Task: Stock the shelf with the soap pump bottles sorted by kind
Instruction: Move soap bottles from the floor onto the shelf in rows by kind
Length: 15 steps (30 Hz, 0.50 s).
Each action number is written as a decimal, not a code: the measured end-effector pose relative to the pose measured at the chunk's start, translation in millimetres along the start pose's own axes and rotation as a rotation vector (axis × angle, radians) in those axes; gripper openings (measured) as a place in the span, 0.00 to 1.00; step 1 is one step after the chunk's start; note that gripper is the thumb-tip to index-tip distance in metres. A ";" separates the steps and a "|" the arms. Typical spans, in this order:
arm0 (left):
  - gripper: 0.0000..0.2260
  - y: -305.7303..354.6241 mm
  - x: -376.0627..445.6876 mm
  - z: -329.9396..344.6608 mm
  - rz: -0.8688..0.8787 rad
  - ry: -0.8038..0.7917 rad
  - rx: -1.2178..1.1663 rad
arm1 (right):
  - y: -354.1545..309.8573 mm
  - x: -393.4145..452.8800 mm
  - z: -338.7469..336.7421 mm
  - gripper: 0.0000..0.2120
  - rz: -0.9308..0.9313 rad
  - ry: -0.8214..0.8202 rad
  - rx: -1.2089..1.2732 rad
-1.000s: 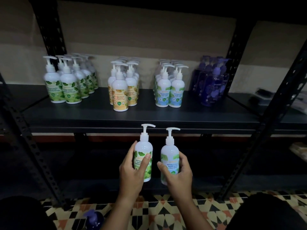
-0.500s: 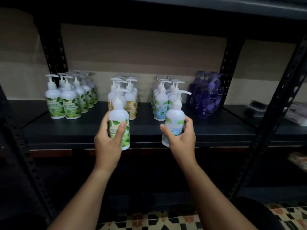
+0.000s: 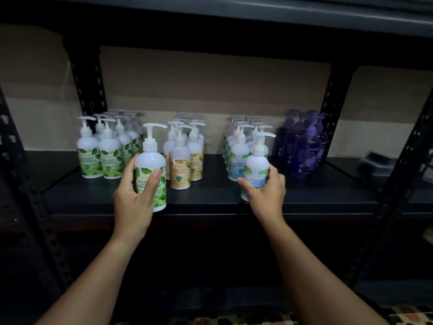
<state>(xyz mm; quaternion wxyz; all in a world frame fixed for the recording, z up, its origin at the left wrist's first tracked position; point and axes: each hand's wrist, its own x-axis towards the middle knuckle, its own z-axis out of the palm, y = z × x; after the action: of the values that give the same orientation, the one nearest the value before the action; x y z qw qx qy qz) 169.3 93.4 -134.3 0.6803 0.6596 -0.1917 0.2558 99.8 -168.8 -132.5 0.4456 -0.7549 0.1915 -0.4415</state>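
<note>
Head view, looking down on a dark metal shelf (image 3: 210,202) with four groups of pump bottles along it; we note, from our left, the green-leaf group (image 3: 103,153), the yellow-label group (image 3: 185,158), the blue-label group (image 3: 239,151) and the purple group (image 3: 304,146) by the right upright; each group stands apart from its neighbour, upright, in rows running back toward the wall. Our left hand (image 3: 134,198) grips a green-leaf bottle (image 3: 152,170) round its body, thumb across the label, fingers wrapped behind; it is upright, near the shelf's front edge, between the green-leaf group and the yellow-label group; we cannot tell whether its base touches the board. Our right hand (image 3: 267,191) grips a blue-label bottle (image 3: 256,165) marked "cool mint", thumb in front and fingers round the right side; it stands upright just in front of the blue-label group; its base is hidden by the hand, so contact with the shelf is unclear. Patterned floor tiles (image 3: 407,315) show at lower right.
</note>
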 end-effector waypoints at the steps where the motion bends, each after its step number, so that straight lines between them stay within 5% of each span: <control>1: 0.24 -0.3 0.6 -1.4 -0.002 0.001 0.000 | 1.1 3.7 2.2 0.34 0.018 0.013 -0.012; 15: 0.25 1.3 4.9 -9.6 -0.007 0.004 -0.028 | 10.0 38.0 17.6 0.34 0.093 0.035 -0.165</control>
<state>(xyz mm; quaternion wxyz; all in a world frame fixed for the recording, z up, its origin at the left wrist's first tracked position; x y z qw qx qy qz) 171.8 103.5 -130.9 0.6908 0.6501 -0.1915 0.2519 136.0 -191.1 -125.9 0.3983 -0.7715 0.2697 -0.4165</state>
